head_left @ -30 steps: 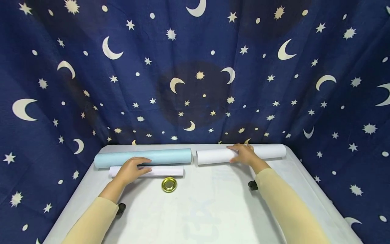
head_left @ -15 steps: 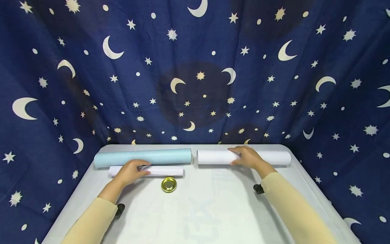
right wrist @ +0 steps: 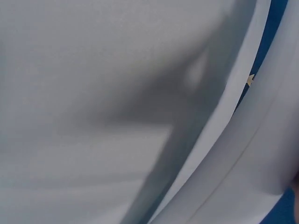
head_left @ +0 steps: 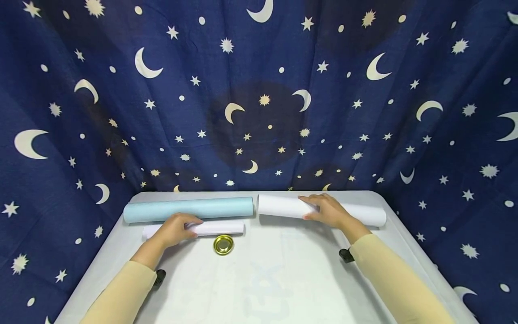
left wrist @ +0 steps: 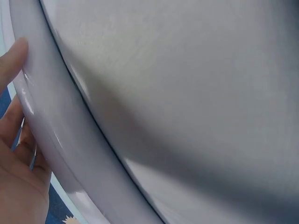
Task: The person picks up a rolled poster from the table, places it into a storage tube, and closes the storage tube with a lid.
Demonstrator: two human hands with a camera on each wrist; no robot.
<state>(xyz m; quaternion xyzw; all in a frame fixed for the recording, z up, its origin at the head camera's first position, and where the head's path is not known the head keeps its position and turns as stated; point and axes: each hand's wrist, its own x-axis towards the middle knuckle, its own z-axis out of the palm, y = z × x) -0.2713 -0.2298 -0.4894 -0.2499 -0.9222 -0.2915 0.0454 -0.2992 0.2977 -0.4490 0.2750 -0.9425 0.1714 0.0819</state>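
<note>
In the head view my left hand (head_left: 174, 230) grips a thin white paper roll (head_left: 222, 227), thumb on the near side. The left wrist view has the thumb and fingers (left wrist: 28, 144) curled about this roll's edge. Farther right, my right hand (head_left: 328, 212) holds a thicker white paper roll (head_left: 279, 205) around its middle, thumb in front and fingers over the top. This roll slants, its left end higher than its right. It also crosses the right wrist view as a long pale tube (right wrist: 247, 154); the right hand there is almost wholly out of frame.
A light blue roll (head_left: 218, 207) lies behind the thin one, along the back of the white table (head_left: 307, 279). A small round gold dish (head_left: 223, 245) sits just in front of the thin roll. A dark blue curtain (head_left: 259, 58) with moons and stars surrounds the table.
The thick white roll has shifted right, then tilted so its left end rises. The thin roll now slants slightly, its left end nearer me. The blue roll and gold dish stay put.
</note>
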